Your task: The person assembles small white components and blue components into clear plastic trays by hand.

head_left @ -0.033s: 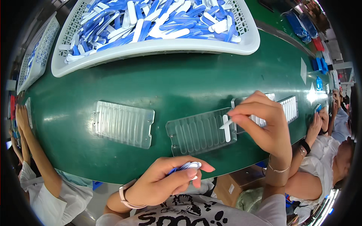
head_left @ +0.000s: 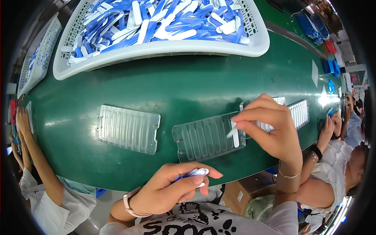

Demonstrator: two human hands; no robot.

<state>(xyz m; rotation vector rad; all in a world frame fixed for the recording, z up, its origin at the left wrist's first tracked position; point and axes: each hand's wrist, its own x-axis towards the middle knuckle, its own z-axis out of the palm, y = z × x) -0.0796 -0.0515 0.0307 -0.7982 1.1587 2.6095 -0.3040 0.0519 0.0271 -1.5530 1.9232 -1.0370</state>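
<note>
Clear tray (head_left: 203, 138) near belt edge; right hand (head_left: 270, 125) over its right end.

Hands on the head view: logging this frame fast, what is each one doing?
Left hand: closed on a small bunch of white and blue sticks.
Right hand: pinching one white stick over the clear tray.

Left hand (head_left: 168, 190) low near the body, palm turned inward, fingers (head_left: 196, 181) curled and pinched shut with the thumb on top; pale band on its wrist. Right hand (head_left: 270, 127) reaches forward from a raised forearm, wrist bent down, thumb and forefinger pinched together at the tips, other fingers loosely curled; thin bracelet at wrist.
</note>
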